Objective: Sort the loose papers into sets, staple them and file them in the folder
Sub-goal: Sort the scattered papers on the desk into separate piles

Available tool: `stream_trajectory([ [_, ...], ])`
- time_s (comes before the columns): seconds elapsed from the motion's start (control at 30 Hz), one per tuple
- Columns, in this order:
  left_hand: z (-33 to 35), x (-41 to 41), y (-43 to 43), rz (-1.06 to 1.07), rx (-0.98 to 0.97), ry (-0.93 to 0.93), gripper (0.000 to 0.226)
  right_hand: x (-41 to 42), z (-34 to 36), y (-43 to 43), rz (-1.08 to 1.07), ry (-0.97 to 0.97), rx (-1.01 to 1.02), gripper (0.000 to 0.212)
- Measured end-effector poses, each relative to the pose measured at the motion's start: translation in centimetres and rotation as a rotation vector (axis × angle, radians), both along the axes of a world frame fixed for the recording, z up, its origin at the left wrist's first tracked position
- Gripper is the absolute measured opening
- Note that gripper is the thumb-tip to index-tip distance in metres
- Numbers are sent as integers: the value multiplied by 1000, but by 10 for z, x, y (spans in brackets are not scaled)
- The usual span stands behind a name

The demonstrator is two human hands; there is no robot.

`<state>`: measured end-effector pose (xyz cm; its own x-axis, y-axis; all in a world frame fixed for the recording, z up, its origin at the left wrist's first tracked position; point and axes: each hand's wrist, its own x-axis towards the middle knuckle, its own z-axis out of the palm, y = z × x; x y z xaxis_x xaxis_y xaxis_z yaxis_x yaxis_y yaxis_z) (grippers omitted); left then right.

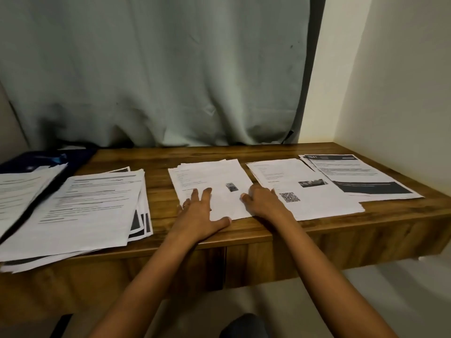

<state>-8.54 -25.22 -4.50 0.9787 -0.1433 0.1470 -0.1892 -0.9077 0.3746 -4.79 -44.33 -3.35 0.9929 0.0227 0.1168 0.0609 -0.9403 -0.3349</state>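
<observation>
**Q:** What forms the background?
**A:** A grey-green curtain (158,69) hangs behind the desk (317,240), and a pale wall (390,81) closes the right side. The desk is dark-grained wood.

**Q:** Where do the papers lie?
**A:** They lie in five groups across the desktop.
- The left pile (92,206) is the largest. It is fanned out and overhangs the near edge.
- Further left, sheets (22,191) rest on a dark blue folder (36,159) at the far-left corner.
- The middle stack (207,174) sits at centre.
- The QR stack (317,203) lies just beside it on the right.
- The banner stack (361,176), printed with dark bands, lies rightmost, against the QR stack's far side.

**Q:** How are the hands placed?
**A:** They are apart, and both are at the middle stack.
- The left hand (197,213) lies flat on the stack's near-left corner. Its fingers are spread and its thumb stretches along the near edge.
- The right hand (262,201) is at the stack's right edge, where that stack meets the QR stack. Its fingers are curled, but this view does not show whether they pinch a sheet or only touch it.

**Q:** What are the smallest details?
**A:** There is a ring (186,204) on one left-hand finger. A QR code (289,197) is printed on the QR stack, just right of the right hand.
</observation>
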Motion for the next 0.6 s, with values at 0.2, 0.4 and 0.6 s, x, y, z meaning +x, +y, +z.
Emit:
stream_trajectory([
  [0.2, -2, -8, 11, -62, -64, -58, 88, 0, 2, 20, -109, 1, -168, 51],
  [0.4, 18, -16, 58, 22, -145, -211, 80, -28, 30, 84, 129, -215, 287, 41],
  [0.6, 34, -37, 161, 354, 57, -114, 92, -40, 40, 163, 292, -22, 428, 34],
])
